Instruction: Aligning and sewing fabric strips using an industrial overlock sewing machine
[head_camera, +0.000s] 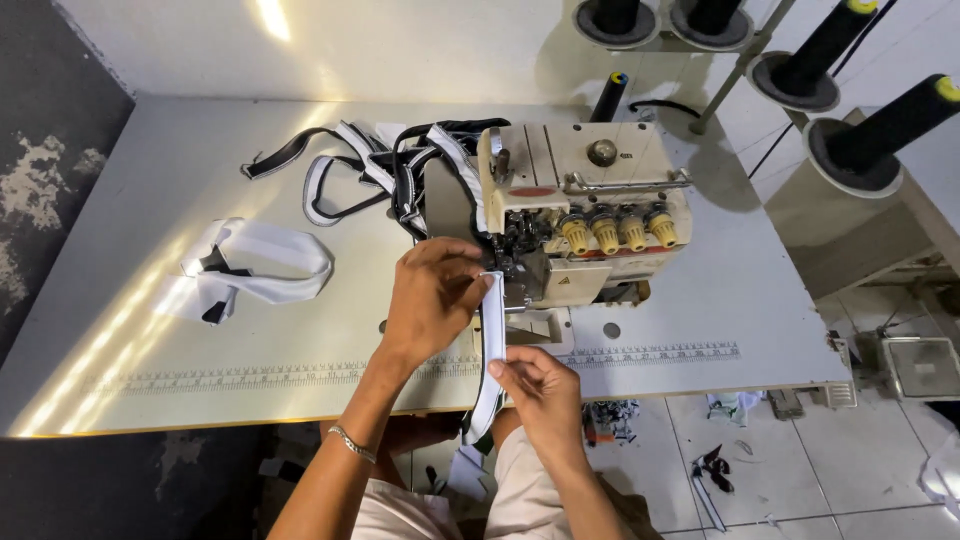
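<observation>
Pinched between thumb and forefinger of the right hand: the lower part of a white fabric strip, fingers closed tight on its edge just above the table's front rim. Higher up, curled loosely over the same strip's top end: the left hand, fingertips pressing the cloth flat right beside the presser foot of the overlock sewing machine, a thin bracelet at its wrist. Strip stretched straight between both hands, tail hanging off the table edge toward the lap. By the look of it, feeding stage: top end being lined up at the foot. Next move, as a judgement, calls for keeping the strip taut and square to the foot while easing it forward. Further out on the left, a looped pile of white bands; behind the machine, a tangle of black-and-white straps. Far right, black thread cones on their stand. Printed ruler running along the front edge.
</observation>
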